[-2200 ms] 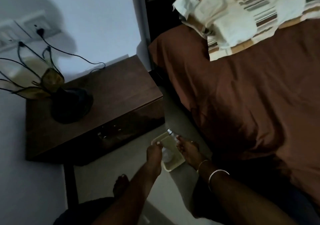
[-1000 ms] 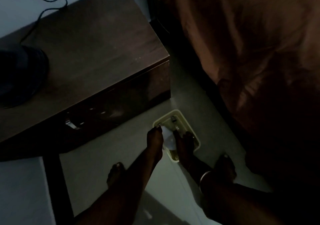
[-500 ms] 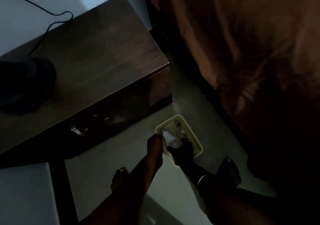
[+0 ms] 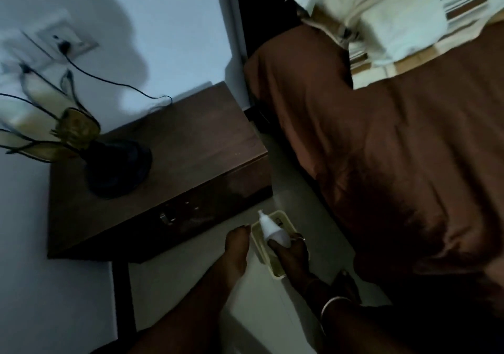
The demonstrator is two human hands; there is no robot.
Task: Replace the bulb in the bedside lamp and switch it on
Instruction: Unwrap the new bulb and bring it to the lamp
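Observation:
A white bulb sits in my right hand, its globe in my fingers and its metal cap pointing up and away. It is just above a pale yellow tray on the floor. My left hand rests beside the tray's left rim, fingers together, and I cannot tell if it touches it. The bedside lamp stands unlit on the left of the dark wooden bedside table, with a dark round base and petal-shaped shades on wire stems.
A black cord runs from the lamp to a wall socket. The bed with a brown sheet and a striped pillow fills the right. My feet stand on the pale floor near the tray.
My right hand has lifted the white bulb up out of the tray. The view has swung upward, bringing the lamp, wall socket and pillow back into sight.

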